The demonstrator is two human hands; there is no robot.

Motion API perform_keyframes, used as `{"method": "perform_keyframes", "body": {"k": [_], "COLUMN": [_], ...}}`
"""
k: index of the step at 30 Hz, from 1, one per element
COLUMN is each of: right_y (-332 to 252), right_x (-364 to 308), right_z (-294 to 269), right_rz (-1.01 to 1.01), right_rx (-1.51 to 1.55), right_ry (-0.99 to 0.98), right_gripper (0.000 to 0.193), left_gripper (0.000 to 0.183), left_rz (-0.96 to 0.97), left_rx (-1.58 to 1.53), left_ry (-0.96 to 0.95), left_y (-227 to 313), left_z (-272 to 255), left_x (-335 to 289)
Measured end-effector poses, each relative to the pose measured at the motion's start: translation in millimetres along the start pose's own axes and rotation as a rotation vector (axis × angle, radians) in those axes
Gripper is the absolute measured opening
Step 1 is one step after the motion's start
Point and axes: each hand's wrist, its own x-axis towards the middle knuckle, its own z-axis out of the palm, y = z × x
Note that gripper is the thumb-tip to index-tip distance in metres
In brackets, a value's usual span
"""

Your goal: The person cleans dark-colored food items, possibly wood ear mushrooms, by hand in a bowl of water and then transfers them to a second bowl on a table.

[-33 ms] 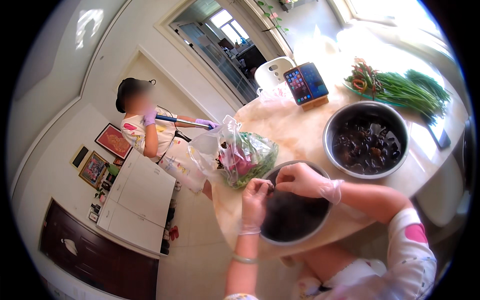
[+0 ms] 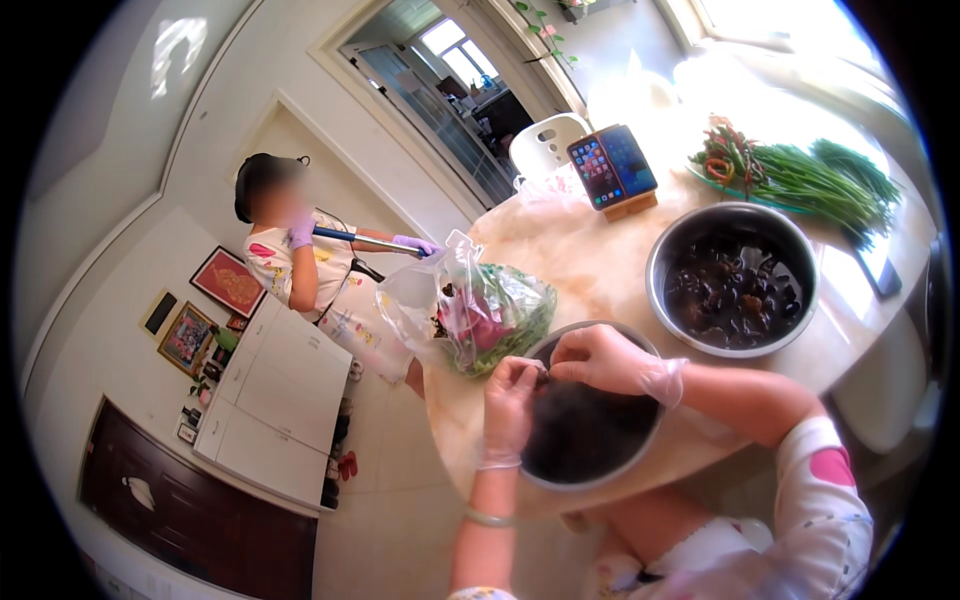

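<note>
Over a metal basin [image 2: 625, 462] of dark contents, both hands, in clear thin gloves, come together near its far left rim. My left hand [image 2: 511, 405] pinches a small dark piece of what looks like wood ear mushroom [image 2: 542, 377], mostly hidden by the fingers. My right hand [image 2: 605, 362] has its fingertips closed on the same piece from the other side. To the right stands a steel bowl [image 2: 652, 285] with wet, dark wood ear pieces in liquid.
A clear plastic bag of greens [image 2: 515, 310] sits beyond the basin. Farther back are a phone-like screen on a wooden stand [image 2: 612, 170], long green stalks [image 2: 825, 185] with red peppers [image 2: 722, 160], and a white chair [image 2: 548, 145]. At left, a person [image 2: 320, 265] in purple gloves holds a pole.
The dark piece between my fingertips has shifted slightly and shows less. The person at left has moved a touch to the right; my hands stay almost in place.
</note>
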Motion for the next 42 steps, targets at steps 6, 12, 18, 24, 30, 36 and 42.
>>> {"method": "perform_keyframes", "body": {"k": [6,12,18,24,30,36,42], "right_y": [-15,-7,-2,-5,-5,-5,-16], "right_x": [-2,-1,1,-1,-1,-2,-1], "right_z": [-2,-2,1,3,4,2,2], "right_rz": [-0.045,-0.023,-0.017,-0.045,-0.053,-0.06,0.137], "right_rx": [-0.107,-0.113,-0.068,-0.162,-0.196,-0.261,-0.084], "right_ry": [-0.101,-0.098,-0.067,-0.041,-0.066,-0.099,-0.172], "right_gripper": [0.022,0.019,0.018,0.02,0.023,0.027,0.031], "left_gripper": [0.008,0.011,0.014,0.007,0.003,0.007,0.008], "left_rz": [-0.009,-0.052,-0.046,-0.029,0.008,0.0,0.058], "left_rx": [0.137,0.096,0.086,0.152,0.269,0.353,0.342], "left_ry": [-0.03,-0.097,-0.099,-0.086,-0.061,-0.039,-0.018], "left_y": [-6,1,10,2,-3,-3,-5], "left_z": [-8,0,9,4,-2,2,1], "left_x": [0,0,-3,-2,-1,0,-1]}}
